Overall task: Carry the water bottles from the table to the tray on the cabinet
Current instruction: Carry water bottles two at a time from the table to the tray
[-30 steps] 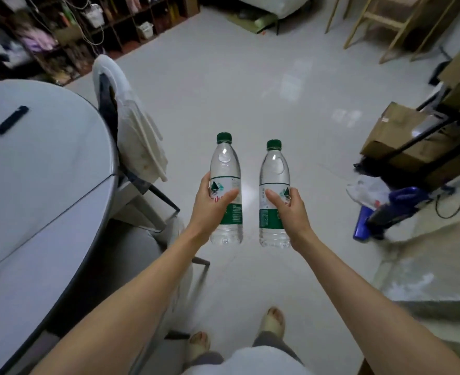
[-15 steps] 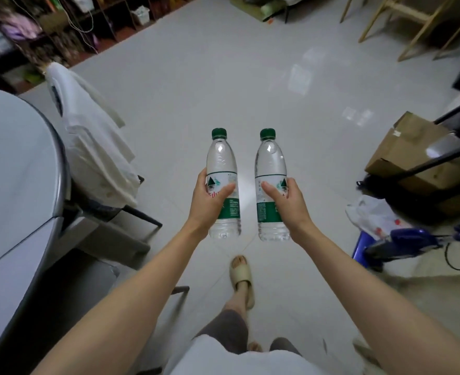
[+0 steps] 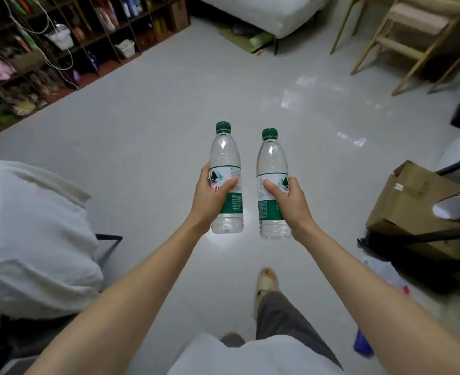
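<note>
Two clear water bottles with green caps and green-white labels stand upright in front of me, above the pale floor. My left hand (image 3: 209,193) grips the left water bottle (image 3: 224,155) around its label. My right hand (image 3: 287,197) grips the right water bottle (image 3: 272,161) the same way, a small gap apart. Neither the table nor the cabinet with the tray is in view.
A chair draped in white cloth (image 3: 31,239) stands close on my left. Cardboard boxes (image 3: 412,201) and dark bars sit on the right. Cluttered shelves (image 3: 61,41) line the far left, wooden chairs (image 3: 402,36) the far right. Open tiled floor (image 3: 196,104) stretches ahead.
I have walked forward with both bottles held upright. The round table has slid out of view on the left, and the draped chair is now beside me.
</note>
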A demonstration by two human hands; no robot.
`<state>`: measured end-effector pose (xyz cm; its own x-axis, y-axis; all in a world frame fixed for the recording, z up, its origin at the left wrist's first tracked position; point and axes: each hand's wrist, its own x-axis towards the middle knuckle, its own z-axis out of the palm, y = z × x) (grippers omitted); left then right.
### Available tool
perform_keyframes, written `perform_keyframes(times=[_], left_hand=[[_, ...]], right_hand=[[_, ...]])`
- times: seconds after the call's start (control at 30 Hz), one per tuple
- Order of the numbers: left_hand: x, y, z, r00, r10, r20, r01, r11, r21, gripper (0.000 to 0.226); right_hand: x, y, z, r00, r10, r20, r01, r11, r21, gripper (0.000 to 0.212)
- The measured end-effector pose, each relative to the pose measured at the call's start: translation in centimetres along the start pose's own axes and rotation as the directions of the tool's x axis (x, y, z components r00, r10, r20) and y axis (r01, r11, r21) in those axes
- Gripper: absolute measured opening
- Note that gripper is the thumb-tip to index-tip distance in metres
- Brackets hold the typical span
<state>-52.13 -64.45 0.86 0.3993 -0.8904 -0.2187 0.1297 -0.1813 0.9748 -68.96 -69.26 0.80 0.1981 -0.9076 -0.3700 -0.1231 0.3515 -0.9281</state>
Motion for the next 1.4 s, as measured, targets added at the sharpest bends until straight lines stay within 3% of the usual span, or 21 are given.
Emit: perform_keyframes(times=[0.57,1.13,1.4], left_hand=[[43.4,12.0,9.1,0.983,-0.002,-0.184,-0.018,0.994,-0.111,0.044],[89.6,25.8,4.5,0.984,0.058,-0.170,-0.076,0.992,-0.103,0.044],[112.5,31.6,0.7,0.944,0.062,-0.323,-0.116,0.981,-0.153,0.034]], right_hand=[[44.3,-20.7,0.7,0.989,-0.054,0.139,0.065,0.995,-0.072,0.037],[86.7,-42.2,15.3,0.985,-0.136,0.105,0.138,0.990,-0.009,0.039],[109.1,-51.7,24.2,0.966,-0.162,0.203,0.163,0.987,0.010,0.038]])
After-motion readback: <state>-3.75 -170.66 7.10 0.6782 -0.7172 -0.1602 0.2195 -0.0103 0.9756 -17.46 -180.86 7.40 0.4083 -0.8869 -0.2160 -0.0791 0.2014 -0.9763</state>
